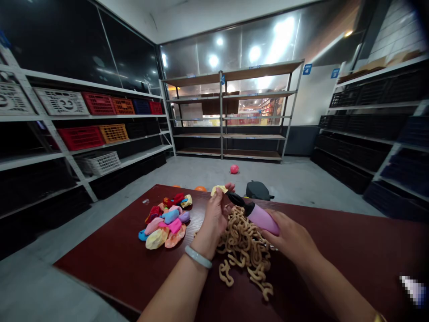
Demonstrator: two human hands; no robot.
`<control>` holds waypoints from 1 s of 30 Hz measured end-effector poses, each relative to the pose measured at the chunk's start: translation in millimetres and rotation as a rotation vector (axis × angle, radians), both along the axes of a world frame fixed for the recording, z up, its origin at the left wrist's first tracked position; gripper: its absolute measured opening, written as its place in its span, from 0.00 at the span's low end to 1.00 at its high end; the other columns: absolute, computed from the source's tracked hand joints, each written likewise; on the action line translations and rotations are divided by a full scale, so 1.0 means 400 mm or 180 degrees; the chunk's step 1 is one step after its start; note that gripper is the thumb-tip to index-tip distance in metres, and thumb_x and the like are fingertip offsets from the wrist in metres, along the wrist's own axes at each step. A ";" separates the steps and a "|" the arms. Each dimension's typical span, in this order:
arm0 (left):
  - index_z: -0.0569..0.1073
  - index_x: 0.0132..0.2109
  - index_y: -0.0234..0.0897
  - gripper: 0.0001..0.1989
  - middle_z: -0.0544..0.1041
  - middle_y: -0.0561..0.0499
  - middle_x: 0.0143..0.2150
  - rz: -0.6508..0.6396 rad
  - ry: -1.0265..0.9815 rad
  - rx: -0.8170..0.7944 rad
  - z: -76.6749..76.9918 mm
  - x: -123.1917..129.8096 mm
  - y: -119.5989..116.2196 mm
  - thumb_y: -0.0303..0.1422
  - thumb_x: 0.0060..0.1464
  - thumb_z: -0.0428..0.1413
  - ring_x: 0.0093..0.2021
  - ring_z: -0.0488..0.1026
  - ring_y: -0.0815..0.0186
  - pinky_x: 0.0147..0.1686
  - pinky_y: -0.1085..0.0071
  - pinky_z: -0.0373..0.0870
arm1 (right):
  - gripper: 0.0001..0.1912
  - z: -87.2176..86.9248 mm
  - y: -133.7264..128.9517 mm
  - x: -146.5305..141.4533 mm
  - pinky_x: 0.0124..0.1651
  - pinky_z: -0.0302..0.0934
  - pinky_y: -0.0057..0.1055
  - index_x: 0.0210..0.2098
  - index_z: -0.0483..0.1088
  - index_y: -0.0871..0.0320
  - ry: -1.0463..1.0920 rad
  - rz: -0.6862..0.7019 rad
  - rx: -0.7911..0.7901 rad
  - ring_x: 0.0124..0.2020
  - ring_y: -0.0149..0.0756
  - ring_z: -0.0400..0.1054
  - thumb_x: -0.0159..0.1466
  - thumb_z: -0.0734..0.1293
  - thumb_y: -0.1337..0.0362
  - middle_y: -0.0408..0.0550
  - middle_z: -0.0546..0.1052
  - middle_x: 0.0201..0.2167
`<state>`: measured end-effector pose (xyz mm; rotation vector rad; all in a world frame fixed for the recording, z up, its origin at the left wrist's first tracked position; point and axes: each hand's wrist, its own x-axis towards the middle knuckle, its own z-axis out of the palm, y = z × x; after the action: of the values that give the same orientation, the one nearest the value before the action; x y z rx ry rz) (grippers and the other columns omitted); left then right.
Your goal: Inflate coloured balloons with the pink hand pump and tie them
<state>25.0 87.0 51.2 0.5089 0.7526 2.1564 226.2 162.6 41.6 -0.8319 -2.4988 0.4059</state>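
Three banks of metal shelving (221, 134) line the room, the left one stacked with plastic crates (82, 137) in red, orange, white and blue. Below them stands the dark red-brown table (114, 250), angled across the grey floor (187, 172). Near its middle lies a loose heap of tan, twisted strands (243, 237), a few trailing toward the person. To the heap's left, well clear of it, sits a cluster of soft coloured pieces (170, 217): pink, blue, yellow, red, purple. The right hand (291, 237) grips the lilac end of a lilac-and-black tool (263, 219), held slantwise above the strands. The left hand (216, 212), apart from the right, pinches a pale yellow piece (219, 189) at the tool's black end; whether its fingers also touch the tool is hard to tell. Smaller still, a pale bracelet (198, 257) rings the left wrist.
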 end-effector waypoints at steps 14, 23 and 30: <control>0.77 0.41 0.32 0.14 0.78 0.41 0.46 -0.0100 0.0339 -0.0219 -0.030 0.027 0.018 0.36 0.47 0.64 0.44 0.76 0.60 0.41 0.69 0.71 | 0.25 0.010 0.015 0.014 0.45 0.61 0.37 0.56 0.65 0.50 -0.0128 0.0045 -0.0041 0.48 0.45 0.69 0.60 0.65 0.52 0.50 0.73 0.51; 0.74 0.47 0.34 0.14 0.77 0.41 0.49 -0.0290 0.0047 -0.0202 -0.016 0.031 0.010 0.31 0.52 0.59 0.50 0.74 0.59 0.45 0.66 0.71 | 0.26 0.004 0.011 0.009 0.43 0.61 0.37 0.56 0.63 0.50 -0.0218 -0.0057 0.0303 0.45 0.44 0.70 0.60 0.64 0.51 0.50 0.74 0.47; 0.72 0.41 0.35 0.07 0.77 0.41 0.49 -0.0617 -0.0487 0.0068 -0.011 0.026 0.010 0.27 0.54 0.55 0.52 0.73 0.58 0.49 0.59 0.70 | 0.27 -0.013 0.017 0.003 0.40 0.61 0.38 0.56 0.63 0.52 -0.0132 -0.0039 0.0464 0.42 0.46 0.71 0.59 0.63 0.50 0.51 0.74 0.47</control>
<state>35.4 91.0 46.6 0.4052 0.5726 1.9987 227.5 169.5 36.3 -0.8048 -2.5250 0.2013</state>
